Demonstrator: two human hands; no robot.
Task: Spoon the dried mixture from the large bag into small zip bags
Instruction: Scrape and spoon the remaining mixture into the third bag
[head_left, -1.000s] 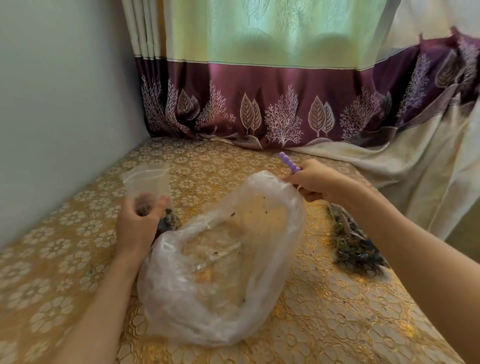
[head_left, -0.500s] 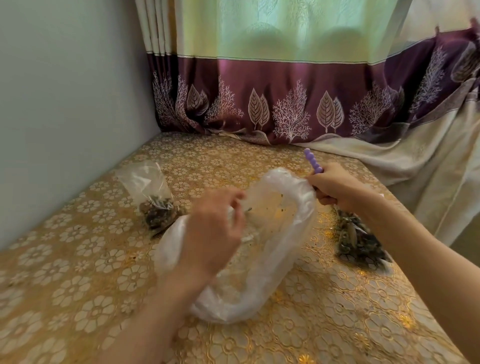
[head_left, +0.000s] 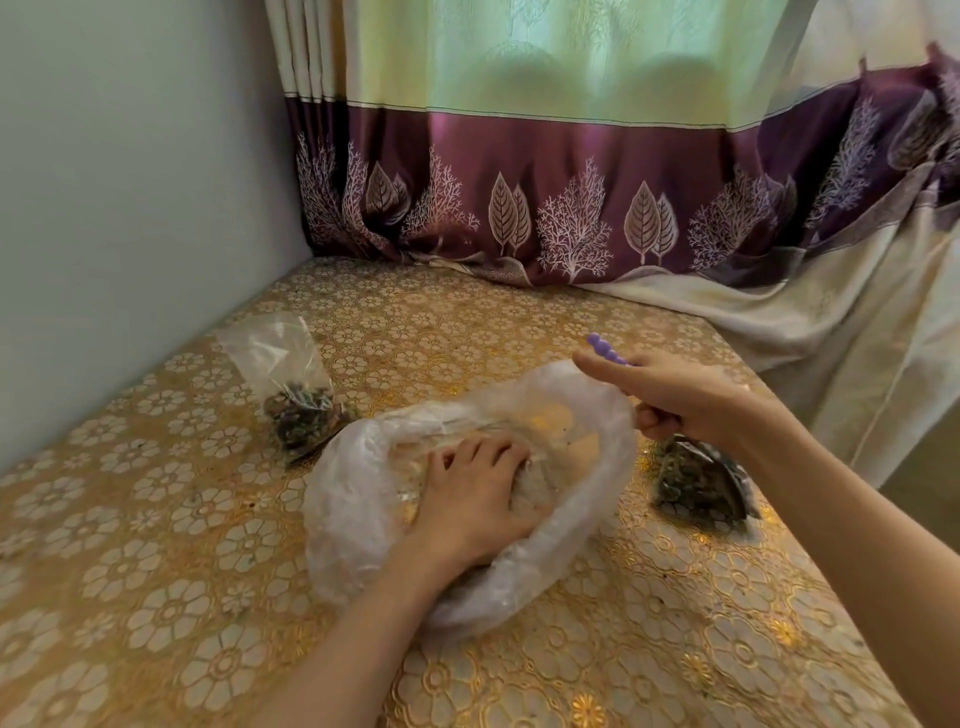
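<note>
The large clear bag (head_left: 353, 499) lies open and nearly empty on the gold flowered tablecloth (head_left: 156, 545). My left hand (head_left: 467, 499) is down inside it with bent fingers; their tips are blurred and hidden. My right hand (head_left: 675, 400) grips a purple spoon (head_left: 605, 351) by its beaded handle at the bag's far rim, and the spoon's bowl is hidden. A small zip bag (head_left: 291, 384) partly filled with dark dried mixture stands open at the left. Another filled small bag (head_left: 696, 483) lies at the right, under my right wrist.
A grey wall (head_left: 130, 208) borders the table on the left. A purple and green curtain (head_left: 571, 208) hangs along the back and drapes over the table's right side.
My left hand let go of the small zip bag at the left, crossed over and went down into the large bag. My right hand stayed at the rim with the spoon.
</note>
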